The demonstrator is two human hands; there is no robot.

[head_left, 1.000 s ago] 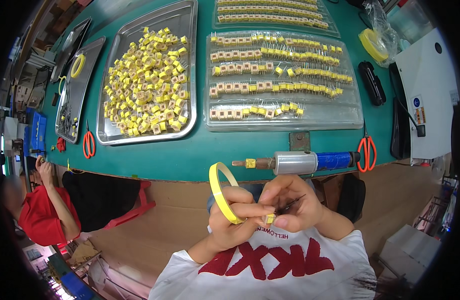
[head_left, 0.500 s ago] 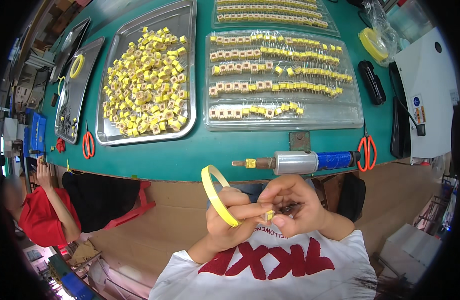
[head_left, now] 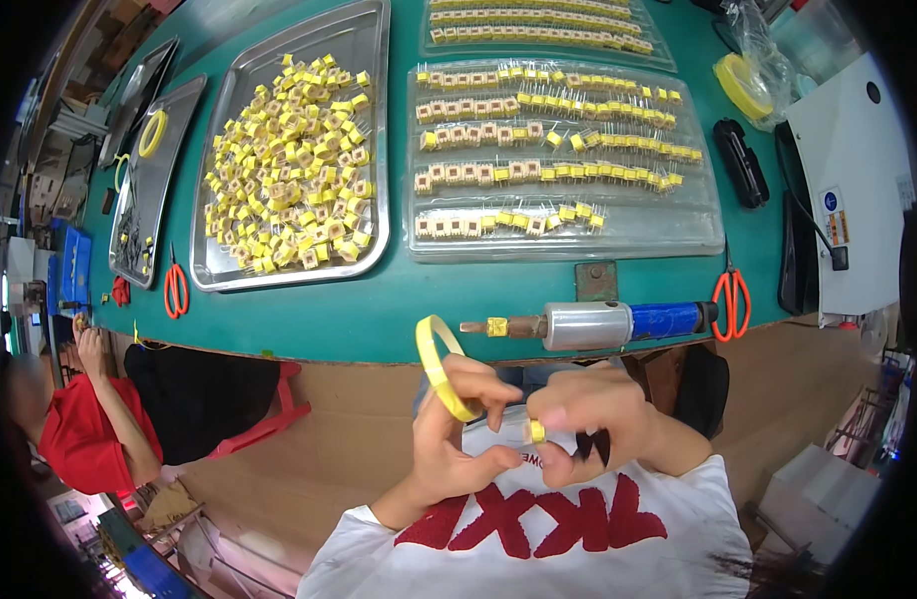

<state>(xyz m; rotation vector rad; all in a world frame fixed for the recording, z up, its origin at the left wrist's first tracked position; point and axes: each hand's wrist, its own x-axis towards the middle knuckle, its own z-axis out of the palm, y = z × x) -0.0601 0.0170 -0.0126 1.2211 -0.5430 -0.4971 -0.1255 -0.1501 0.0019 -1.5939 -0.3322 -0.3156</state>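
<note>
My left hand (head_left: 457, 439) is in front of my chest, just off the table's near edge. A roll of yellow tape (head_left: 435, 367) hangs hooked on its fingers, while the thumb and fingertip stand apart with a gap between them. Facing it, my right hand (head_left: 603, 424) pinches a small transformer coil (head_left: 535, 431) wrapped in yellow tape. Something dark and pointed (head_left: 592, 447) shows at the right palm; its kind is unclear. Beyond the hands, at the table edge, a silver and blue cylindrical tool (head_left: 588, 325) carries a yellow-wrapped piece on its tip.
A metal tray (head_left: 201, 262) heaped with yellow coils is at left; a clear plastic tray (head_left: 668, 228) with rows of coils is at right. Orange-handled scissors (head_left: 732, 304) flank the tool; another pair (head_left: 176, 292) lies left. A co-worker in red (head_left: 94, 439) sits at far left.
My left hand has let go of the coil and drawn back left, its fingers spreading. The tape roll has moved slightly up and right. My right hand keeps the coil.
</note>
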